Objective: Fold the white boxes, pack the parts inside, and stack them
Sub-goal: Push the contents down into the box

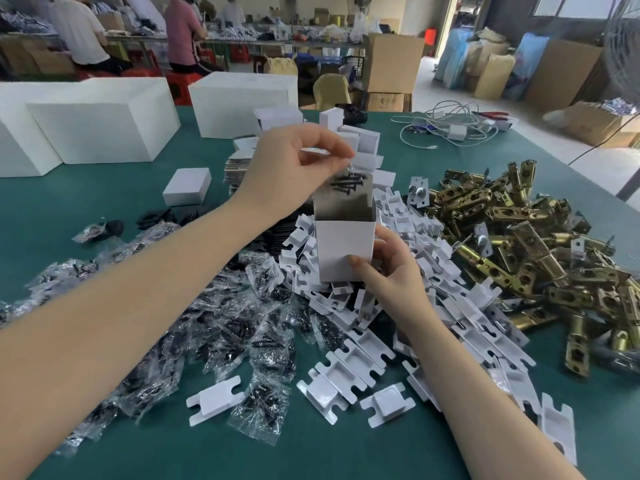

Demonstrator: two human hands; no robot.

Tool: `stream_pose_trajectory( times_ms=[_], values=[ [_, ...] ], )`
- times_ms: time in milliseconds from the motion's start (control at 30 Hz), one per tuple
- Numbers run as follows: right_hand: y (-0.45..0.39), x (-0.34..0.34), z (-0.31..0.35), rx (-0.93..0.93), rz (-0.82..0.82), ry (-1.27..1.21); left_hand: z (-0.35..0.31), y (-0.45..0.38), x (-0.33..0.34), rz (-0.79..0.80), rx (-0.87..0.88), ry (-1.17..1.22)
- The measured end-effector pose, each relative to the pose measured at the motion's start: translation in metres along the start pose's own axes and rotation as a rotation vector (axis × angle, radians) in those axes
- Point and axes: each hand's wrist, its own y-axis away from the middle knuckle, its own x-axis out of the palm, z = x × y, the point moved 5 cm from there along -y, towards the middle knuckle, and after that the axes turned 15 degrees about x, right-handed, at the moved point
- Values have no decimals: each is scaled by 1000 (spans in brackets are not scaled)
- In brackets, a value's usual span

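My right hand [388, 268] grips a small white box [341, 249] upright above the parts pile, its top open. My left hand [294, 168] pinches a clear bag of black screws [348, 183] at the box's mouth, the bag partly inside. Below lie white plastic inserts [349, 362], more bagged screws [221, 323] to the left and brass latches [519, 244] to the right. A closed small white box [187, 187] lies on the green table [86, 202]. Folded small boxes [360, 143] are heaped behind my left hand.
Large white cartons [100, 133] stand at the back left and another [239, 105] at the back centre. Flat box blanks [237, 169] are stacked beside them. White cables [450, 129] lie at the back right. People sit at far tables.
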Motion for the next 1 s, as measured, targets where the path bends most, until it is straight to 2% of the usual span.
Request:
stream_pose_trajectory(
  times_ms=[133, 300, 500, 800, 867, 933, 1000],
  values=[
    [-1, -1, -1, 0, -9, 12, 5, 9, 10, 49, 21, -129],
    [-2, -2, -1, -17, -10, 12, -1, 11, 14, 104, 193, -314],
    [-2, -1, -2, -17, -8, 10, 7, 17, 16, 227, 100, -531],
    [-3, -2, -3, -8, -11, 18, 5, 21, 36, 595, 14, -745],
    [-3, -2, -3, -12, -7, 13, 2, 27, 37, 554, 68, -751],
    [-3, -2, -3, -10, 1, 5, 4, 35, 31, 353, 56, -677],
    [-3, -1, -3, -9, 3, 3, 11, 47, 26, 111, -50, -484]
  ],
)
